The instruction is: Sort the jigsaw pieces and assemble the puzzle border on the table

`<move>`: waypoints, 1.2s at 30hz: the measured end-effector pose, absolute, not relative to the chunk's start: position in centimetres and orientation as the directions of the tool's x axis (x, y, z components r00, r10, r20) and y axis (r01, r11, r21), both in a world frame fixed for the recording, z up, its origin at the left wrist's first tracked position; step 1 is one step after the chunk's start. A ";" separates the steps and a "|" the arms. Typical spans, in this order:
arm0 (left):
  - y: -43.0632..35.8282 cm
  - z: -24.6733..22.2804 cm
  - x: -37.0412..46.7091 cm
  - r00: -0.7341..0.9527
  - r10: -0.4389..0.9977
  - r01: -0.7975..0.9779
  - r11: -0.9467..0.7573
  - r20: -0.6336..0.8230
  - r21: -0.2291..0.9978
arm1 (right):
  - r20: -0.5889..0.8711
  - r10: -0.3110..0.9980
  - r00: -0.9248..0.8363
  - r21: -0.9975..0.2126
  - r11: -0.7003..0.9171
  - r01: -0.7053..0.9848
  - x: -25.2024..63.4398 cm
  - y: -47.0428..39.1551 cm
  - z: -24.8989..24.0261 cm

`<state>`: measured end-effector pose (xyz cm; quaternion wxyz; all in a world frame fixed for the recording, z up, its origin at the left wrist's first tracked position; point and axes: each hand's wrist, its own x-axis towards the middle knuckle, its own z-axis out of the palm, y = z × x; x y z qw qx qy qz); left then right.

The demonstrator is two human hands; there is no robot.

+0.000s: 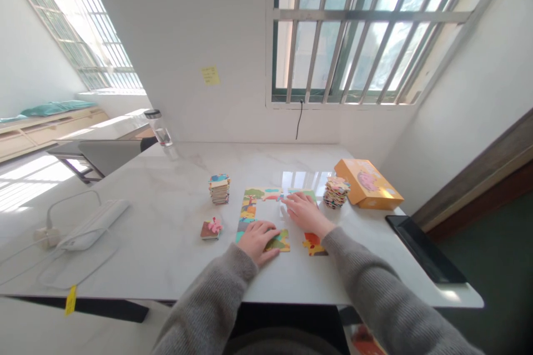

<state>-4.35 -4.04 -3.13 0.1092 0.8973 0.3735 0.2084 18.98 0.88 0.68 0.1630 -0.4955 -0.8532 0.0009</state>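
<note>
A partly joined jigsaw puzzle [249, 206] lies on the white table, its colourful border pieces forming a frame around bare tabletop. My left hand [259, 241] rests flat on the lower left of the border, fingers stretched out. Over the upper right part, my right hand [305, 212] lies with extended fingers touching the top edge pieces. Its palm hides some of the right side. Near the right wrist, a section of red and yellow pieces [314, 245] sits at the lower right, with a gap between it and the bottom row.
Left of the puzzle stand a stack of pieces [219, 191] and a low pile topped with pink [211, 229]. To the right are another stack [336, 193], an orange box [370, 183] and a black tablet [425, 248]. A power strip [95, 226] and bottle [159, 128] are leftward.
</note>
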 end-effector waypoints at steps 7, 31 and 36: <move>-4.3 -3.5 -4.5 0.567 0.754 0.673 -0.656 0.333 0.340 | 0.156 0.871 -0.465 -0.111 0.483 0.868 16.5 3.4 1.3; -3.5 1.6 -9.6 0.430 0.730 0.704 -0.639 0.530 0.309 | 0.192 0.841 -0.505 -0.224 0.539 0.812 17.0 0.8 0.0; 3.0 4.7 -15.5 0.334 0.792 0.828 -0.505 0.511 0.242 | 0.220 0.837 -0.501 -0.267 0.546 0.794 17.1 -0.4 0.0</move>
